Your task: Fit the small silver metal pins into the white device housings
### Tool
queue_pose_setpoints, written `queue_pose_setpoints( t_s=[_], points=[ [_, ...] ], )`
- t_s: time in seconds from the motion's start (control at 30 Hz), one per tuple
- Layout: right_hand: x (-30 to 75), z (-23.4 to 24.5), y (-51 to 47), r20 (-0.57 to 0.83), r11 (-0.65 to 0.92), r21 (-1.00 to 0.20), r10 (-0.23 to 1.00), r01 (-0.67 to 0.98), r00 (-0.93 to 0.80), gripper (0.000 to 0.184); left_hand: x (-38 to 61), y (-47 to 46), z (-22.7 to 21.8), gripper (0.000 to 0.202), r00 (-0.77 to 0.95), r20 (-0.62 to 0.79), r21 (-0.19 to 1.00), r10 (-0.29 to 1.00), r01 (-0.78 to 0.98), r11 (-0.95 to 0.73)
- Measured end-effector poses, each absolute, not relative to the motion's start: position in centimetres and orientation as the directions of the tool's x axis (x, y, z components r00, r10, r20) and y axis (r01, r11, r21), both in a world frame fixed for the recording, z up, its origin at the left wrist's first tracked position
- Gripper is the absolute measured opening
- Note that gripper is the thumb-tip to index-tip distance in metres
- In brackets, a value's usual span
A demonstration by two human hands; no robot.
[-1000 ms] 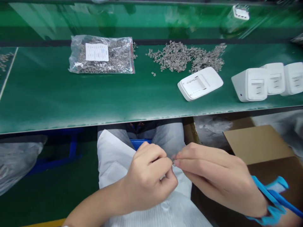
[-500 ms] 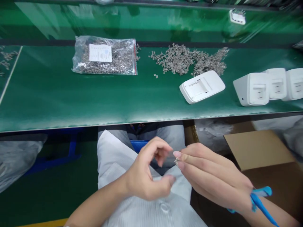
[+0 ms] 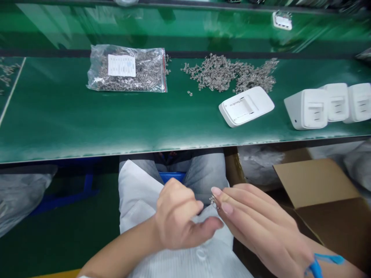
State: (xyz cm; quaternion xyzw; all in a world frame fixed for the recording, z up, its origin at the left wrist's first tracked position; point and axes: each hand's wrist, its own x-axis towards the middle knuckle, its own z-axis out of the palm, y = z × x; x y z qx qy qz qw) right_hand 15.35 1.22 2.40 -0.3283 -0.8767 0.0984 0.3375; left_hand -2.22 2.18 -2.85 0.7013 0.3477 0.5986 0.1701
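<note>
We pinched metal pieces [image 3: 213, 202], likely light, stiff, best gripped edgewise, in our right hand [image 3: 261, 226], our left hand [image 3: 179, 220] half-curled, contents unclear.

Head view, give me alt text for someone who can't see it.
The right hand holds small metal hardware above the lap, the left hand beside it. Beyond, a green worktop bears a bag and a loose heap of metal parts, plus white housings.

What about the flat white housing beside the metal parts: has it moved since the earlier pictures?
No: the flat white housing keeps its place and angle against the heap of metal parts on the green table.
</note>
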Motion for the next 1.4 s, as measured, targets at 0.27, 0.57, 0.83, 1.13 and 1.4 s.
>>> queue_pose_setpoints(
  t_s=[0.27,0.57,0.83,1.13,1.4],
  points=[
    [15.3,3.3,1.8,0.49,0.772,-0.335,0.632,0.539,-0.6,0.025,-1.6,1.5,-2.5,0.007,0.153,0.204,0.967,0.967,-0.184,-0.175],
    [14.5,4.8,2.3,0.25,0.461,-0.652,0.88,0.603,-0.403,0.024,-4.1,4.7,-3.1,0.014,0.377,0.741,0.501,0.556,0.241,-0.831],
    [14.3,4.6,2.3,0.292,0.466,-0.661,0.882,0.589,-0.37,0.024,-3.0,2.8,-2.7,0.018,0.064,0.157,0.981,0.986,-0.123,-0.148],
    [15.8,3.1,2.4,0.464,0.748,-0.45,0.663,0.489,-0.587,0.027,-3.4,4.7,-0.7,0.049,0.791,-0.494,0.333,0.361,-0.211,0.919],
    [15.1,3.8,1.9,0.453,0.634,-0.507,0.772,0.584,-0.445,0.021,-3.2,3.4,-0.4,0.011,0.517,-0.107,0.978,0.849,-0.099,0.183]
  ],
)
